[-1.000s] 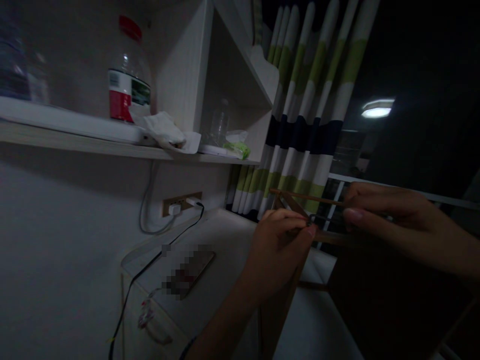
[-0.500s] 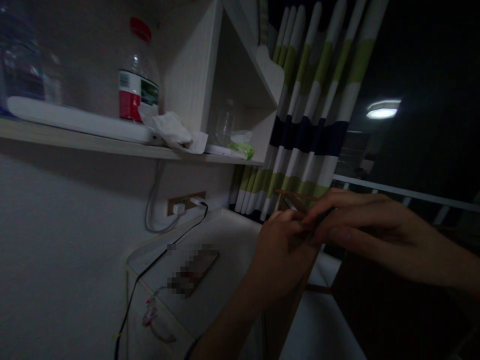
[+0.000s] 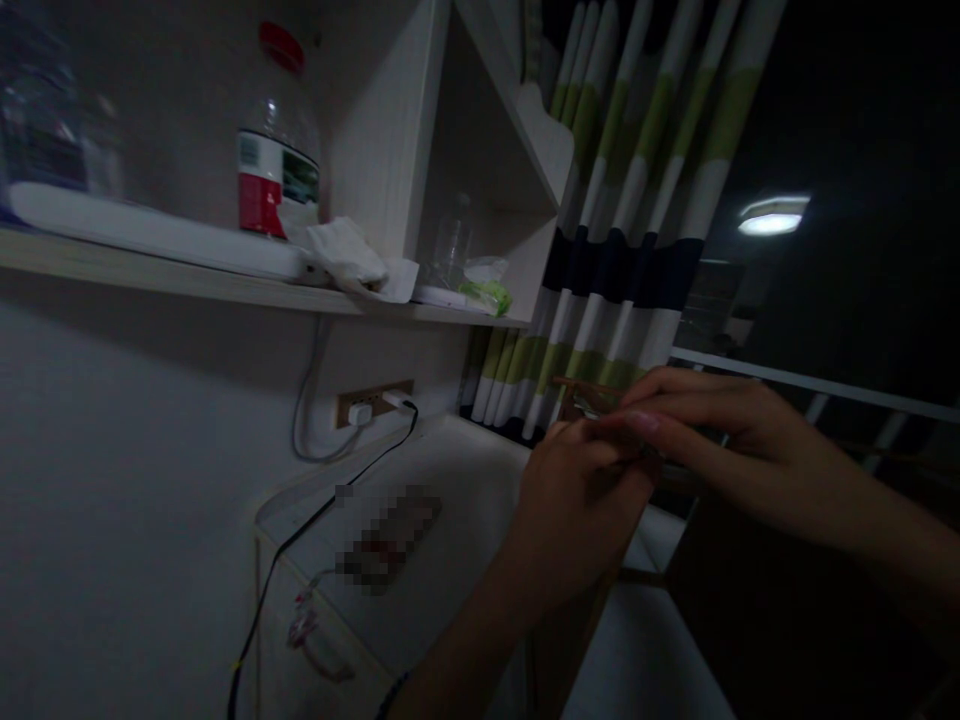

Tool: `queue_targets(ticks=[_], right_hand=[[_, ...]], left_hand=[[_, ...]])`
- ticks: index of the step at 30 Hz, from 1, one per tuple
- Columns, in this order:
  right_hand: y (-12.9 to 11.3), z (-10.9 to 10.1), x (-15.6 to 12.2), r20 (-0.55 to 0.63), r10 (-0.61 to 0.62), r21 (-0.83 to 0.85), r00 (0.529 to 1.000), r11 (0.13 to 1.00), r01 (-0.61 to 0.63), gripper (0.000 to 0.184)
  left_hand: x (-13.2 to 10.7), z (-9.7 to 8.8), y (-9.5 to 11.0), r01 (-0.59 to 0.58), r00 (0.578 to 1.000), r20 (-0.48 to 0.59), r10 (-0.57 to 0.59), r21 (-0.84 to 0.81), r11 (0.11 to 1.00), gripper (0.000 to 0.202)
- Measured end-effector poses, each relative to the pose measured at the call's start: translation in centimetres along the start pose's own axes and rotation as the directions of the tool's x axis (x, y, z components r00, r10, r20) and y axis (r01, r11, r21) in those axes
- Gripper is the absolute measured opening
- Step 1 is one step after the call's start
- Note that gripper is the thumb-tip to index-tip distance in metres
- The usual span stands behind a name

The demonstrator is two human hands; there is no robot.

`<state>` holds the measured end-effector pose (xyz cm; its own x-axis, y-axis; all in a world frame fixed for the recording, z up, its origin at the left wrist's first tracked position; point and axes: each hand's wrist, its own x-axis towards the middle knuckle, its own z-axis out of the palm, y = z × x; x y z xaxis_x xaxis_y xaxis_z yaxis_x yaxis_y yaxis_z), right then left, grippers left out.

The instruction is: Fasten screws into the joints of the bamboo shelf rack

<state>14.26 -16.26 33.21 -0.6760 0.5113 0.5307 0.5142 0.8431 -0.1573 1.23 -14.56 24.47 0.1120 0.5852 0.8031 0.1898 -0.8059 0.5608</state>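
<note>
Right of centre, in dim light, the person's two hands meet at the top corner of a thin wooden frame (image 3: 581,392). The left hand (image 3: 581,500) has its fingers (image 3: 600,440) curled together around something small at that corner; the thing itself is too dark and too hidden to tell. The right hand (image 3: 705,425) reaches in from the right with its fingers (image 3: 637,420) stretched out flat and close together, their tips lying over the left hand's knuckles and touching them. Whether the right fingers pinch anything cannot be told.

Only a short brown rail of the frame shows above the hands, and a darker upright of it runs down below the left wrist. Left of the hands lies a pale bench (image 3: 450,470) with a blurred flat object (image 3: 390,535) on it and a black cable (image 3: 300,545) running up to a wall socket (image 3: 371,402). Above, a shelf (image 3: 187,280) carries a large clear bottle (image 3: 279,140) with a red cap and a crumpled white cloth (image 3: 345,255). Beyond the hands hangs a striped curtain (image 3: 622,230) in green, white and navy, and a ceiling lamp (image 3: 772,215) glows far right.
</note>
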Motion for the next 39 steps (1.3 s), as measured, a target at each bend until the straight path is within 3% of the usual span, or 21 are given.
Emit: queue_targets(ticks=[10,16,20,24,27,31,39], right_hand=[[2.0,-0.3,-1.1,-0.058,0.067,-0.078,0.996,0.994,-0.072,0.014],[3.0,-0.8,-2.6,-0.113,-0.006,-0.188,0.994,0.982,-0.016,0.015],[2.8,-1.1,-3.1,-0.083,0.042,-0.173,0.996,0.983,-0.056,0.018],[2.3,-1.3,-3.7,-0.137,0.106,-0.205,0.985,0.97,-0.133,0.024],[1.8,-1.5,-4.3,-0.155,0.121,-0.206,0.98,0.967,-0.152,0.015],[1.2,-1.9,-4.7,-0.098,0.07,-0.21,0.993,0.974,-0.089,0.008],[0.0,-2.8,-4.6,0.016,-0.068,-0.223,0.998,0.972,0.069,0.03]], left_hand=[[0.0,0.4,-0.2,0.014,1.0,-0.02,-0.014,-0.02,1.0,0.012],[0.1,0.6,-0.2,0.019,1.0,-0.021,-0.02,-0.071,0.997,0.013],[0.1,0.6,-0.2,0.03,0.999,-0.039,-0.033,-0.08,0.996,0.011],[0.0,0.6,-0.2,0.024,0.998,-0.055,-0.029,-0.087,0.996,0.011],[-0.1,0.6,-0.2,0.023,0.998,-0.053,-0.027,-0.077,0.997,0.012],[-0.1,0.6,-0.2,0.019,0.999,-0.043,-0.021,-0.065,0.998,0.013],[0.0,0.3,-0.3,0.015,1.0,-0.004,-0.016,-0.071,0.997,0.014]])
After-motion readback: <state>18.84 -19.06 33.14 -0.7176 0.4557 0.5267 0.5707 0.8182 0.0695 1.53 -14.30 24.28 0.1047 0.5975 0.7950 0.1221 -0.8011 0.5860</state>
